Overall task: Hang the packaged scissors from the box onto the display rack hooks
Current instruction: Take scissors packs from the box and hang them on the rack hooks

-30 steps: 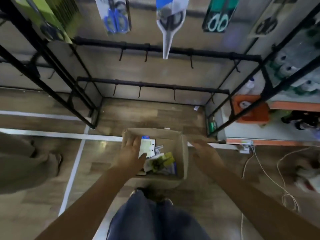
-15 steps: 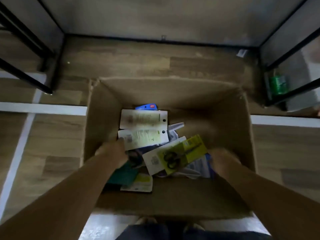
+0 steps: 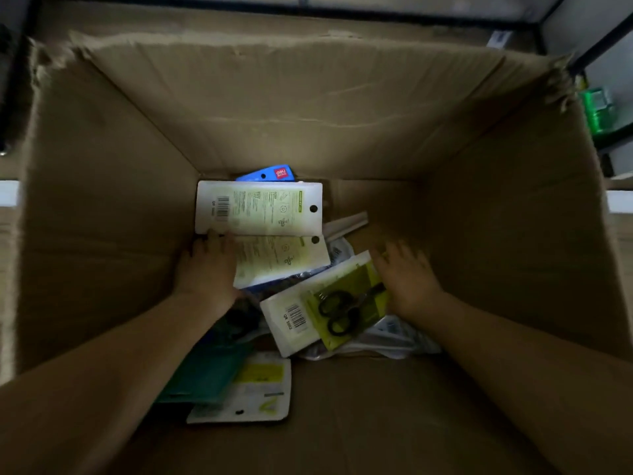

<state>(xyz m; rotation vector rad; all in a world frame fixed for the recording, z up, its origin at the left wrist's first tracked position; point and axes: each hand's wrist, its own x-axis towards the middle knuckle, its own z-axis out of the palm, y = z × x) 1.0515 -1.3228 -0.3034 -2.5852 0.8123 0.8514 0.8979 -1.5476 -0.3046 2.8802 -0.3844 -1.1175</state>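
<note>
cardboard box (image 3: 102, 207) walls rise steeply around both hands. left hand (image 3: 205, 269) rests on a white scissors package (image 3: 281, 260), whether gripped cannot be told; right hand (image 3: 406, 279), fingers spread, beside the green scissors package (image 3: 329, 310). lower packs lie buried, dim.

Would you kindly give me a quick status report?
Both hands in box. Left hand on white packs; right hand open beside green scissors pack. Nothing lifted.

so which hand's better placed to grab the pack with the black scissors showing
Right. The right hand lies open against that green pack, which sits face up on top; the left hand rests on the white packs.
</note>
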